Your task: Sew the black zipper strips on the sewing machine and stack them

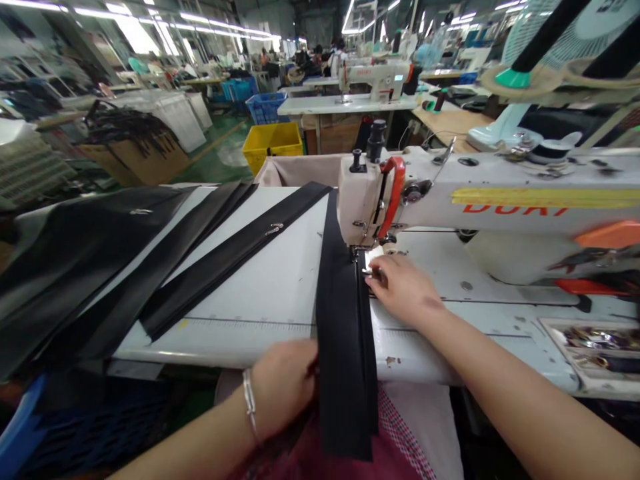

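Lying under the presser foot (356,253), a black strip (345,333) between two hands

Nearest, the strip's end is draped over the near edge of a white bench (270,290), before a dark red garment (300,457). At near left, a blue basket (20,420) is partly covered by dark material.

The left hand (287,377), on whose wrist a silver bracelet (249,397) is worn, is held at the strip's left edge. It is blurred and its fingertips are hidden, so how far its fingers are parted, or whether the strip is gripped, cannot be told. Farther in, the right hand (405,287) is placed at the strip's right side, its fingers bent close to the thumb beside a small white piece (373,255); whether anything is pinched cannot be told.

At right, small metal parts are kept in a tray (610,385). On the left, a second black strip (240,250) is laid slantwise, a metal pull (275,229) seen on it, and larger black pieces (90,240) are spread beyond it.

Above the first strip's far part, the head of a white sewing machine (357,200) is seen. Farther off, a yellow crate (273,157), a blue crate (270,110) and another sewing machine (377,75) are visible.
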Available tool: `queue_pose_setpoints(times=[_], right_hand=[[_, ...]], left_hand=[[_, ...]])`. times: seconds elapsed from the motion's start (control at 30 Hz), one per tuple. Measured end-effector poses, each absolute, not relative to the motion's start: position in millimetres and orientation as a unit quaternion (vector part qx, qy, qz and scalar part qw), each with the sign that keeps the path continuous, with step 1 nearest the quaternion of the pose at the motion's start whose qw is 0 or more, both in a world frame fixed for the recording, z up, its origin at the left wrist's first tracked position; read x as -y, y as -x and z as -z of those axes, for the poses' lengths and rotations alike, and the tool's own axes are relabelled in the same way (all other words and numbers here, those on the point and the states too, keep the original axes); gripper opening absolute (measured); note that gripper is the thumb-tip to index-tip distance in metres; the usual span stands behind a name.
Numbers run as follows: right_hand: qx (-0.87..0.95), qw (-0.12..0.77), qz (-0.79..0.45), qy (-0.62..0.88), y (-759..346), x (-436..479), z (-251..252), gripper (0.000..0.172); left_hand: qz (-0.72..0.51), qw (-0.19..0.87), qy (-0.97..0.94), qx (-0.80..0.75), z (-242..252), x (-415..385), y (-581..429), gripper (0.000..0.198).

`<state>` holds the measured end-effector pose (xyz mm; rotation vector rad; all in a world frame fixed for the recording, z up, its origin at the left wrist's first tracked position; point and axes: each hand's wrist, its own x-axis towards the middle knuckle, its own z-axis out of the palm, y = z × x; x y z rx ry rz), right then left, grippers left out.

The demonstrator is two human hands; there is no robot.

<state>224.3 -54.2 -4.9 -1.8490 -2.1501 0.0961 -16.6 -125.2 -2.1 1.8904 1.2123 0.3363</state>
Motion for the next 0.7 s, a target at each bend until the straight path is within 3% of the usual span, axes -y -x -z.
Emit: queue_pose_setpoints(times=[0.07, 0.17, 0.3, 0.43, 0.7], right_hand=[[0.803, 0.149, -0.068, 0.573, -224.2, 95.0, 5.3, 0.026], [0.873, 0.152, -0.121, 0.446, -226.4, 144.1, 12.4, 0.046], [0.907, 0.142, -0.047, 0.394, -227.4, 169.0, 25.5, 0.065], [0.905, 0.157, 0.034, 0.394, -220.7, 169.3, 31.0, 0.050], [0.896, 0.224, 0.004, 0.382, -218.2, 162.3, 31.5, 0.038]], left_hand=[[-0.156, 0.260, -0.823, -0.480, -10.2, 95.5, 25.2, 0.031], [-0.120, 0.087, -0.937, -0.316, -8.4, 48.8, 24.0, 0.062], [-0.015, 0.086, -0.987, -0.134, 4.1, 7.3, 10.4, 0.079], [-0.019, 0.096, -0.988, -0.118, 3.2, -0.4, 6.3, 0.078], [-0.025, 0.103, -0.986, -0.127, 10.8, 0.8, 6.4, 0.092]])
